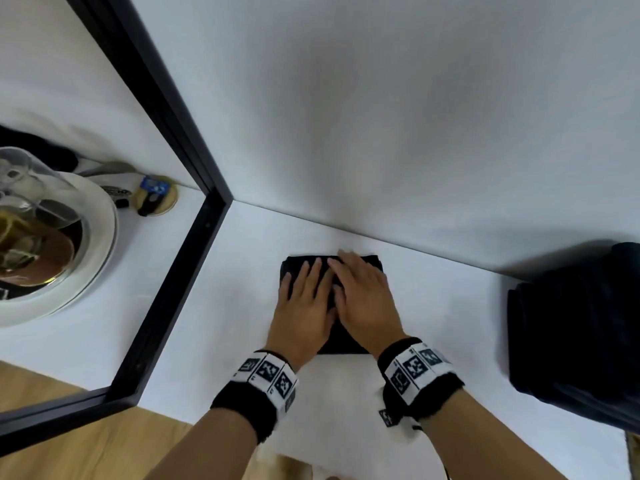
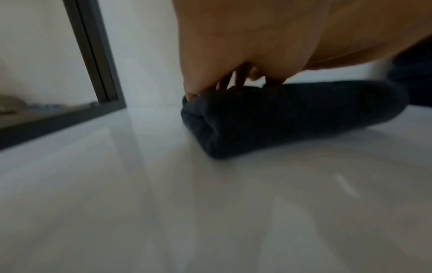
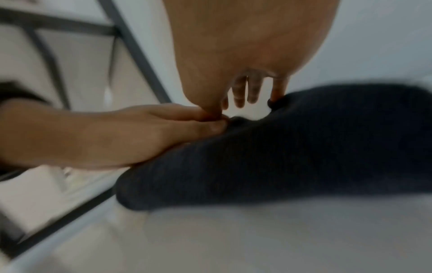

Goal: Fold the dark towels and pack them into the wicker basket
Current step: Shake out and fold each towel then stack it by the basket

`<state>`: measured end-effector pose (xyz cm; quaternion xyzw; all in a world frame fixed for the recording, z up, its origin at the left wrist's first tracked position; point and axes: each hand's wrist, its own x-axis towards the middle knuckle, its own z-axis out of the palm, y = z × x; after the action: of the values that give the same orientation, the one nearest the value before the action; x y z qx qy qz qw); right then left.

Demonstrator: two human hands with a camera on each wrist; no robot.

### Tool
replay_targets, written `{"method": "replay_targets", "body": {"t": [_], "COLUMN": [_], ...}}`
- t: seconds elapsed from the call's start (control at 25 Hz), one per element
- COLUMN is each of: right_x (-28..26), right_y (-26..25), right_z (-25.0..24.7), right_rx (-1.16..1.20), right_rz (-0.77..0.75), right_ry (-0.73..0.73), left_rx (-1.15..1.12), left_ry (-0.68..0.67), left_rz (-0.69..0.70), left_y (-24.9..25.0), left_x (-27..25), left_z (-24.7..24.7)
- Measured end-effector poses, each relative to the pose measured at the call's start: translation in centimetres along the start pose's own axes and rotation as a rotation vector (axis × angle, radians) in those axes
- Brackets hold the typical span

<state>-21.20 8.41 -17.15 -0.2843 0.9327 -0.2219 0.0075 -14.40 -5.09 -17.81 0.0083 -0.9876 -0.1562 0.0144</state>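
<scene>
A folded dark towel (image 1: 341,341) lies on the white table (image 1: 242,289) close to the wall. My left hand (image 1: 304,299) and right hand (image 1: 363,299) lie flat on top of it side by side, fingers straight, pressing it down. Seen from the left wrist, the towel (image 2: 268,120) is a thick folded bundle under my left hand (image 2: 233,55). From the right wrist, my right hand (image 3: 245,55) hovers over the towel (image 3: 292,147), with my left hand (image 3: 105,136) beside it. A pile of dark towels (image 1: 581,341) sits at the table's right edge. No wicker basket is visible.
A black-framed mirror (image 1: 162,140) stands at the left and reflects a white plate (image 1: 97,258) and small items. The white wall (image 1: 415,116) rises right behind the towel. Wooden floor (image 1: 86,445) shows below the table's near edge.
</scene>
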Motion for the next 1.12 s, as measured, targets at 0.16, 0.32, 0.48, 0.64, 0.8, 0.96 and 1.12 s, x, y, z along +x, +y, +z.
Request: {"method": "replay_targets", "body": {"t": [0.16, 0.32, 0.48, 0.64, 0.8, 0.96, 1.12], "right_x": [-1.6, -1.9, -1.5, -2.0, -4.0, -7.8, -12.0], "right_y": [2.0, 1.2, 0.7, -0.8, -2.5, -1.2, 5.3], "right_z": [1.6, 0.0, -1.8, -6.0, -15.9, -28.1, -36.8], "right_rx": [-0.146, 0.113, 0.473, 0.691, 0.604, 0.469, 0.336], "right_rz": [-0.006, 0.459, 0.819, 0.837, 0.729, 0.676, 0.678], "right_ry": [-0.119, -0.028, -0.091, -0.106, 0.187, 0.499, 0.609], "left_rx": [0.103, -0.041, -0.511, -0.845, -0.964, -1.053, -1.057], "left_ry": [-0.087, -0.046, -0.118, -0.172, -0.037, -0.004, -0.082], "left_rz": [0.014, -0.201, -0.872, -0.916, -0.632, -0.343, -0.146], "left_y": [-1.5, -0.9, 0.0, 1.5, 7.5, 17.4, 28.1], "left_x": [-0.5, -0.6, 0.4, 0.7, 0.9, 2.7, 5.7], "left_z": [1.5, -0.1, -2.9, -6.6, -13.8, -19.5, -20.8]}}
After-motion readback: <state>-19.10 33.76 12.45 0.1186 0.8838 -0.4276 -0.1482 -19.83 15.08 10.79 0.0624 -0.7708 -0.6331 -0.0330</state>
